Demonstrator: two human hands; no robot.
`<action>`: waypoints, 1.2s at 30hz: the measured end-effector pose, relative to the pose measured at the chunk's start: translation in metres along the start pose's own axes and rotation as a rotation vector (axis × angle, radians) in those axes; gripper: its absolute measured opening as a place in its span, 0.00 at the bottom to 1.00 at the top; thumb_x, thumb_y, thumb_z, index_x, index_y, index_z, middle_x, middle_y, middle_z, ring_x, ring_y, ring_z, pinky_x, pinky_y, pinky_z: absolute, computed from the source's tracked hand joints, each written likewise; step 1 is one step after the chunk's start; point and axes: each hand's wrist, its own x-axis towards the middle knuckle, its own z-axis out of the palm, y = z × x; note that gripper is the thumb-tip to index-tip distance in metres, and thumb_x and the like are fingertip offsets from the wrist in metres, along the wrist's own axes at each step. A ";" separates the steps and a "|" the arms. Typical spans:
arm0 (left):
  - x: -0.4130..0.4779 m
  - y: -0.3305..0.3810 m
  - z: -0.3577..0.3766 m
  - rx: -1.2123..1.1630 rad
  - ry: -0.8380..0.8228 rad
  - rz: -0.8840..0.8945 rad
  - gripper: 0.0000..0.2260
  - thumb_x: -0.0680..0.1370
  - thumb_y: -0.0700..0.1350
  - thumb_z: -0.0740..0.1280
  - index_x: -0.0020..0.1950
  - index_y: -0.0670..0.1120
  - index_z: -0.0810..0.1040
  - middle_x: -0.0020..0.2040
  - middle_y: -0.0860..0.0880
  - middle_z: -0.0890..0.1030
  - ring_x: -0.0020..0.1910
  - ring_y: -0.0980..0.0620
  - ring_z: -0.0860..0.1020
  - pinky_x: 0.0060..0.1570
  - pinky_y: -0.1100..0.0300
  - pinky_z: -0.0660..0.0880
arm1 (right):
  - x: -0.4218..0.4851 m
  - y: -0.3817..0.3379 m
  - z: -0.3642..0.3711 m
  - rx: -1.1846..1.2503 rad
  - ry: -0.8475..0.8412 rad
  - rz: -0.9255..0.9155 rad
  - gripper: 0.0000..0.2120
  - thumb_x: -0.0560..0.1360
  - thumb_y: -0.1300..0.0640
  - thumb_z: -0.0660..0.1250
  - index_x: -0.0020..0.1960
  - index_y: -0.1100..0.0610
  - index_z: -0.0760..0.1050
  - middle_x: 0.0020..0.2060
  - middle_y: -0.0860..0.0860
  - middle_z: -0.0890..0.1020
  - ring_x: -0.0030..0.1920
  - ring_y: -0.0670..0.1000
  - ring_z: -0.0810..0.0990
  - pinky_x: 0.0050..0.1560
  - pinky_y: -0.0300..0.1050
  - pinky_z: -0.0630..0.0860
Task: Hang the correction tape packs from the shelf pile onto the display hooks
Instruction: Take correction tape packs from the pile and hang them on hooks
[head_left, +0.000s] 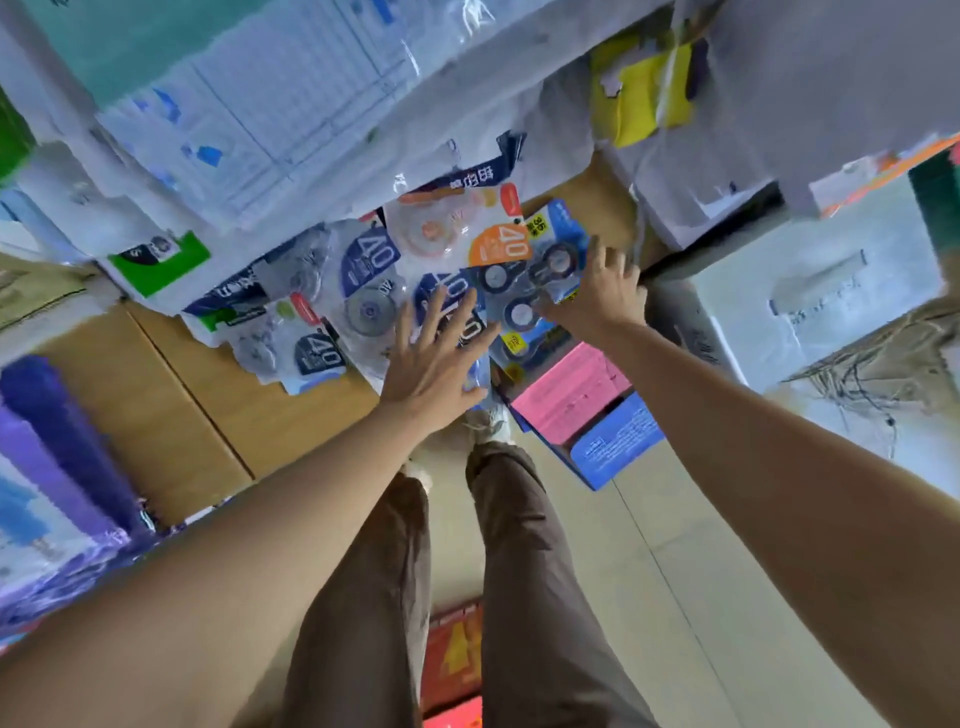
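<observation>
A loose pile of correction tape packs (363, 280) lies on the wooden shelf (171, 395), most marked "40" in blue or orange. My left hand (436, 364) is spread flat with straight fingers over the packs at the pile's near edge. My right hand (597, 291) reaches in from the right and its fingers curl on a blue multi-roll tape pack (540, 275). An orange-labelled pack (467, 234) lies just behind it. No display hooks show in this view.
Stacked paper pads in plastic (249, 119) overhang the pile at the back. A pink and blue box (576, 405) sits at the shelf's edge under my right arm. White cartons (810, 296) stand to the right. Below are my legs and the tiled floor.
</observation>
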 end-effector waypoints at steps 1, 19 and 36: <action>0.001 -0.003 0.006 0.038 -0.010 0.000 0.40 0.73 0.68 0.68 0.81 0.60 0.56 0.84 0.46 0.46 0.81 0.37 0.45 0.75 0.31 0.49 | 0.002 0.000 0.003 -0.004 0.001 0.005 0.56 0.64 0.33 0.74 0.79 0.55 0.49 0.71 0.58 0.65 0.71 0.64 0.64 0.66 0.62 0.66; -0.031 -0.036 -0.023 -0.234 0.090 -0.233 0.23 0.76 0.52 0.71 0.71 0.48 0.75 0.79 0.45 0.65 0.78 0.37 0.59 0.74 0.38 0.62 | -0.034 0.030 -0.063 0.880 0.316 0.070 0.12 0.69 0.58 0.76 0.51 0.53 0.80 0.36 0.46 0.82 0.34 0.47 0.79 0.40 0.53 0.83; -0.031 -0.025 -0.061 -1.042 0.016 -0.217 0.41 0.72 0.58 0.76 0.80 0.56 0.59 0.79 0.52 0.58 0.78 0.53 0.58 0.74 0.52 0.60 | -0.099 0.029 -0.060 0.964 -0.263 -0.277 0.11 0.77 0.63 0.70 0.59 0.61 0.80 0.46 0.50 0.85 0.45 0.49 0.82 0.48 0.46 0.79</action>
